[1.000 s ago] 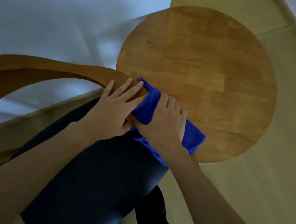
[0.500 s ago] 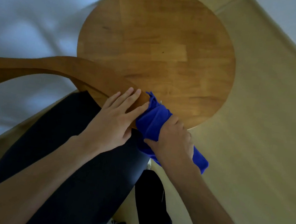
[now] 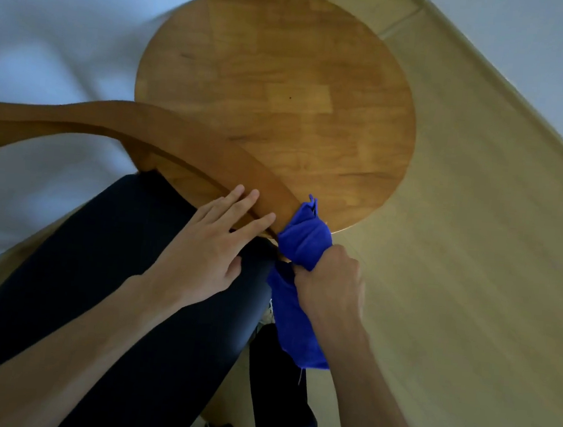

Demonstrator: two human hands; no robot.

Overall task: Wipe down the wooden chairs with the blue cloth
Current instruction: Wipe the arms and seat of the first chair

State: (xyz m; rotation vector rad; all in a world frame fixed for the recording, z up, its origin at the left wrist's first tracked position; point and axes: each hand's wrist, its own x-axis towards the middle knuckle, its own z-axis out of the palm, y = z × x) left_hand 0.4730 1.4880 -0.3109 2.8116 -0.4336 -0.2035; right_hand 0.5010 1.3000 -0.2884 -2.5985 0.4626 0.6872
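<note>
Right hand [image 3: 329, 287] clenches bunched blue cloth [image 3: 304, 243] at curved wooden chair backrest [image 3: 184, 142] end; left hand [image 3: 208, 244] rests flat, fingers straight. Wiping looks midway; round seat [image 3: 284, 93] possibly pending.

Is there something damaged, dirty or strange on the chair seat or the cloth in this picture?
Nothing serious. The round wooden seat carries one tiny dark speck near its middle; what it is cannot be told. A loose thread hangs from the blue cloth.

The chair's curved backrest [image 3: 117, 121] runs off the edge at 9 o'clock, right hand [image 3: 329, 287] hides its own fingers in the blue cloth [image 3: 304, 243], white stuff [image 3: 49, 36] at 10 o'clock is a blur.
</note>
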